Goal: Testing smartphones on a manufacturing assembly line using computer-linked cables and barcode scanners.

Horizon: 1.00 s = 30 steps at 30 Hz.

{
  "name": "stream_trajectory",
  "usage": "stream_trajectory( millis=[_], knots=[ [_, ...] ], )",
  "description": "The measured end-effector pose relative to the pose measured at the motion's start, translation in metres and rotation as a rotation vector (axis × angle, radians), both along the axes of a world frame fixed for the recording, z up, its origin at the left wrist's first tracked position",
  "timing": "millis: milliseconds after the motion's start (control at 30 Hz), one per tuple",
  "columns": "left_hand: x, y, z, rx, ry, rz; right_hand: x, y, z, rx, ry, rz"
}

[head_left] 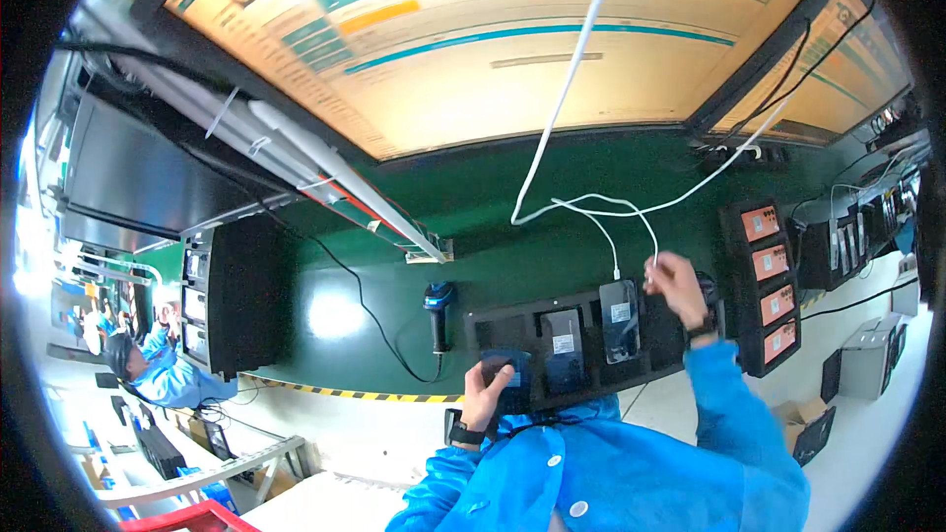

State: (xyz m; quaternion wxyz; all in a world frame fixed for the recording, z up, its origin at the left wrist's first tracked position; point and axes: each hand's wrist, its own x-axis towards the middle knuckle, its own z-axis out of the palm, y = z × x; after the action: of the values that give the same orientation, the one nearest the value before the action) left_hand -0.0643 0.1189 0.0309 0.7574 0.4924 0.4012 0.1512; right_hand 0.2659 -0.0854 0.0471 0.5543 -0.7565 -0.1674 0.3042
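A black tray (650, 350) with compartments lies across the near edge of the green bench. In it are a phone (564, 350) with a pale label and another phone (620, 320), whose top end has a white cable (606, 233) plugged in. At the tray's left end my left hand (481, 396) grips a dark phone (513, 379), thumb over its face. Above the tray's right part, my right hand (676, 286) is closed in a pinch on the end of a second white cable (645, 220). Its tip is mostly hidden by my fingers.
A barcode scanner (439, 320) stands left of the tray, its black cord trailing left. Large monitors (512, 69) rise behind. At right stands a black rack (754, 286) of pinkish labelled items; at left, a black rack (246, 300). Another person (168, 369) in blue sits far left.
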Motion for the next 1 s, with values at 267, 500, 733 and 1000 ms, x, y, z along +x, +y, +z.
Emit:
stream_trajectory(
  millis=[267,500,733,1000],
  knots=[
    [0.023,0.003,0.021,0.356,-0.023,-0.479,-0.169,0.066,0.050,0.196,0.209,0.030],
    [0.008,0.003,0.027,0.404,-0.004,-0.440,-0.183,0.080,0.049,0.205,0.147,0.126],
    [-0.006,-0.004,0.024,0.247,-0.020,-0.348,-0.194,0.085,0.052,0.137,-0.070,0.247],
    [0.032,0.004,-0.032,0.320,0.127,-0.126,-0.183,0.058,0.005,0.060,0.052,-0.132]
  ],
)
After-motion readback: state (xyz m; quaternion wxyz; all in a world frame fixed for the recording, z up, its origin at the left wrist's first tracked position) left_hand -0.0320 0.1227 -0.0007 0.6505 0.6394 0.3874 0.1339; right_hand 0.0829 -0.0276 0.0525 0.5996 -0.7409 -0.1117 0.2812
